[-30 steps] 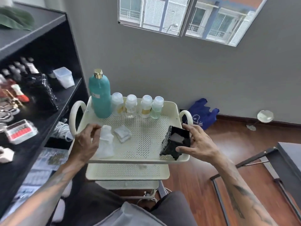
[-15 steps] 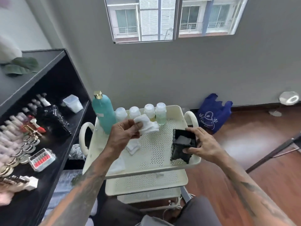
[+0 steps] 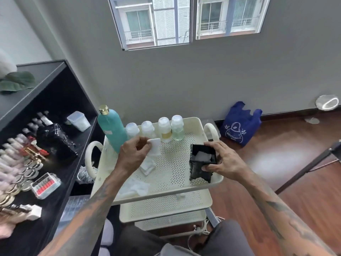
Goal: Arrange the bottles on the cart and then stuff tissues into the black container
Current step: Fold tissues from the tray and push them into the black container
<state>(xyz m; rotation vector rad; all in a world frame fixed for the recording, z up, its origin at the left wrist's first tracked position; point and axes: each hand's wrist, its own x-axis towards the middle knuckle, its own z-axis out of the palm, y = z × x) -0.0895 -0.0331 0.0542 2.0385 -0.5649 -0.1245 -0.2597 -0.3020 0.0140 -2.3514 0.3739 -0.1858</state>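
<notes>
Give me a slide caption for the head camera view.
Left hand lifts a tissue toward the black container steadied by the right hand.

grey wall (image 3: 212, 74), window (image 3: 186, 21), wooden floor (image 3: 295, 163)

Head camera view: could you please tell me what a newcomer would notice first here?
The tall teal bottle stands at the cart's back left, beside four small bottles. The left hand pinches a white tissue above the tray, while the right hand steadies the black container at front right.
</notes>
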